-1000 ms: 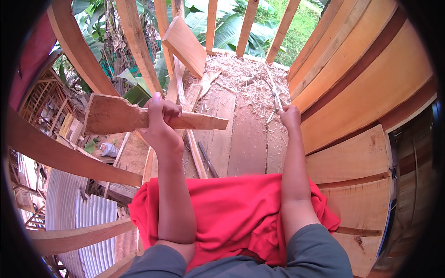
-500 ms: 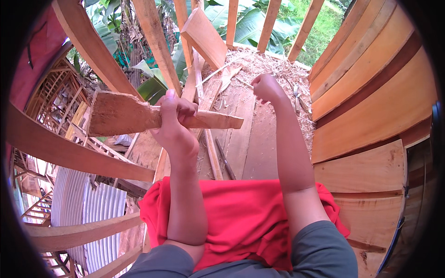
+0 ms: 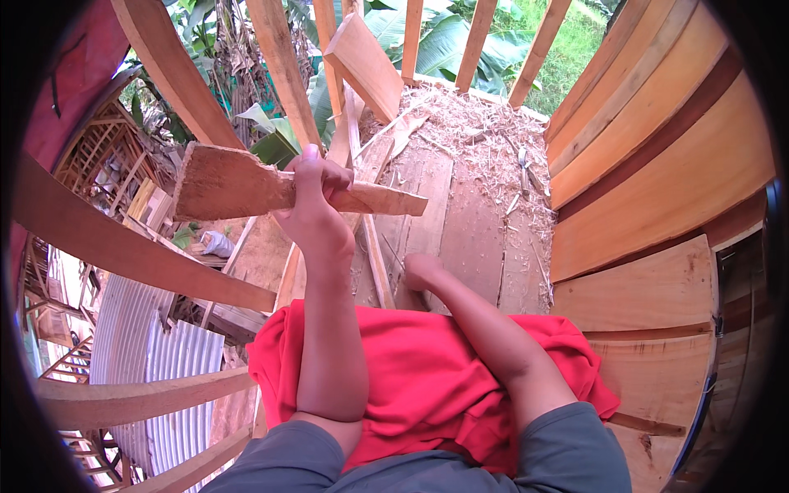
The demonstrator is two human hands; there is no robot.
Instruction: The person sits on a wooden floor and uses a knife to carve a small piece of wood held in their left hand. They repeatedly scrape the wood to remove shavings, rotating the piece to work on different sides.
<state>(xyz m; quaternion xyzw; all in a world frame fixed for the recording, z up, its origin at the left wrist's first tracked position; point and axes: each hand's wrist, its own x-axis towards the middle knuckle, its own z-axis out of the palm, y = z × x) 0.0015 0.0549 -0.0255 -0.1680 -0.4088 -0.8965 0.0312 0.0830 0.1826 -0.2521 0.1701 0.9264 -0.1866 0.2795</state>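
Note:
My left hand [image 3: 316,193] is wrapped round the narrow part of a rough-cut wooden paddle-shaped piece [image 3: 226,185]. Its broad, fibrous end points left and its tapered end sticks out to the right. The piece is held above the floor, roughly level. Low over the plank floor, just in front of the red cloth on my lap, my right hand [image 3: 422,271] reaches down. A slim dark rod-like tool [image 3: 395,250] lies there, its upper end showing beside the hand and the rest covered. The right fingers are hidden, so I cannot tell whether they grip it.
Wood shavings [image 3: 493,123] litter the far floor, with a small metal tool [image 3: 523,160] among them. A slanted board [image 3: 362,62] leans at the back. Upright slats surround the far and left sides; a plank wall [image 3: 657,172] stands right. Red cloth [image 3: 427,361] covers my lap.
My right hand has come back from above the shavings, down and left to the dark tool near my lap. The wooden piece in my left hand has tilted and shifted slightly.

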